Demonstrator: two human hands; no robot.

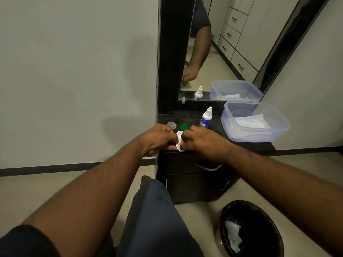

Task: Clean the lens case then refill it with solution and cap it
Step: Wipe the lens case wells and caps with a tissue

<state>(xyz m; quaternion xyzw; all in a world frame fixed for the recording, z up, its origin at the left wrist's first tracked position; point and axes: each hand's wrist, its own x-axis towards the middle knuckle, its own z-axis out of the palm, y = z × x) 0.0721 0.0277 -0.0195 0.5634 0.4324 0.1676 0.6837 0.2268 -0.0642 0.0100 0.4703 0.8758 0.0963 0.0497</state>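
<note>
A white lens case (pixel 179 140) with both wells uncapped sits at the front edge of the dark dresser top (pixel 219 127). My left hand (pixel 158 139) grips its left side. My right hand (pixel 201 140) is closed over its right side, fingers curled at the wells; whether it holds a tissue is hidden. A green cap (pixel 184 126) and a clear cap (pixel 171 124) lie just behind the case. The white solution bottle (pixel 205 118) with a blue label stands upright behind my right hand, its nozzle cap on.
A clear plastic box (pixel 257 135) holding white tissues stands at the right of the dresser. A mirror (pixel 222 43) rises behind. A black bin (pixel 250 229) with a crumpled tissue is on the floor at lower right. My knee is below the dresser.
</note>
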